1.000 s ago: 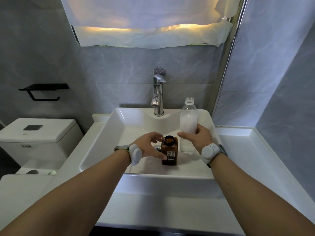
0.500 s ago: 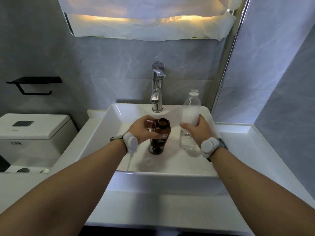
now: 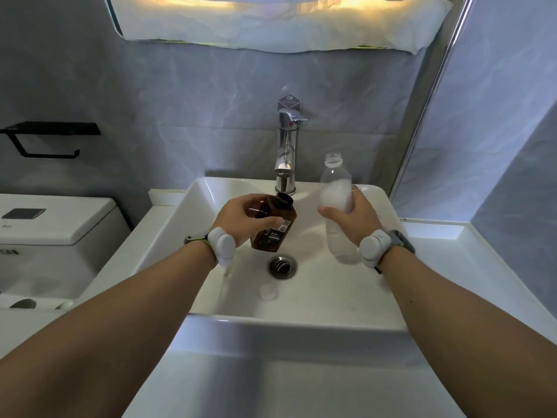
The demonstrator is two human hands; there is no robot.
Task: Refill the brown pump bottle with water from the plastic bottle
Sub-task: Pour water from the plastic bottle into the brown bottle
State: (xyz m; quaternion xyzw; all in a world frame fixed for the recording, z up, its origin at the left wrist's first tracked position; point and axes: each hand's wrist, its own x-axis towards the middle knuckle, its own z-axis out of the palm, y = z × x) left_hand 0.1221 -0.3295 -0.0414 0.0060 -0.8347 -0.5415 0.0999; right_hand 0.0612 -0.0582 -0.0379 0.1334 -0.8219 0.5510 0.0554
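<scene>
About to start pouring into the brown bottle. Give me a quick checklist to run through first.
1. Brown pump bottle neck open, pump off: ok.
2. Plastic bottle uncapped: ok.
3. Left hand grips the brown pump bottle, right hand grips the plastic bottle: ok.
4. Brown pump bottle upright to receive water: not ok, it tilts, neck leaning toward the plastic bottle.
5. Both bottles held above the sink: ok.
6. Enough water in the plastic bottle: cannot tell, its wall looks cloudy.
</scene>
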